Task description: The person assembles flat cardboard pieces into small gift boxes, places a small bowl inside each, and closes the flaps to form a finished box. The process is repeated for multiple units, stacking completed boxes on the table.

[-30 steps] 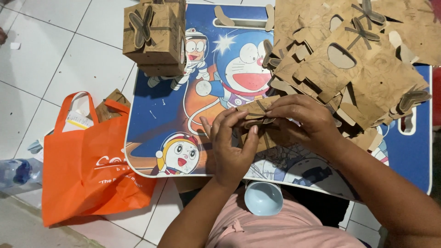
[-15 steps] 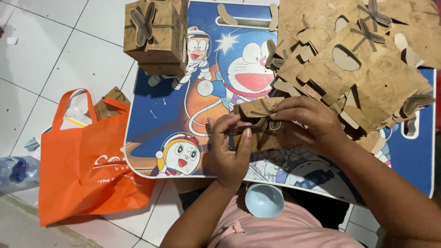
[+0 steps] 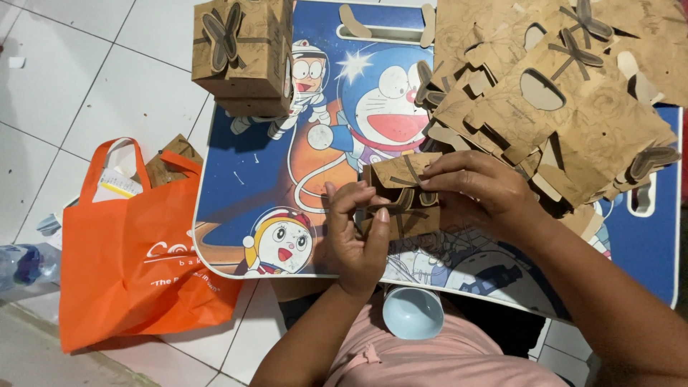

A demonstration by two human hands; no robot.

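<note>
Already one folded box [image 3: 240, 54] stands at eleven o'clock; both hands [image 3: 358, 233] [image 3: 476, 190] grasp a half-folded box [image 3: 398, 197], while flat blanks [image 3: 566, 93] wait at one o'clock.

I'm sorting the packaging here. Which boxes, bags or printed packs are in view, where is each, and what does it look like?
Small brown box: table middle, held by left hand and right hand.
Finished box: table's far left corner, brown cube, bow on top.
Flat box blanks: far right pile, brown card.
Orange bag: floor at left, white print.
Plastic bottle: floor, far left, clear.
</note>
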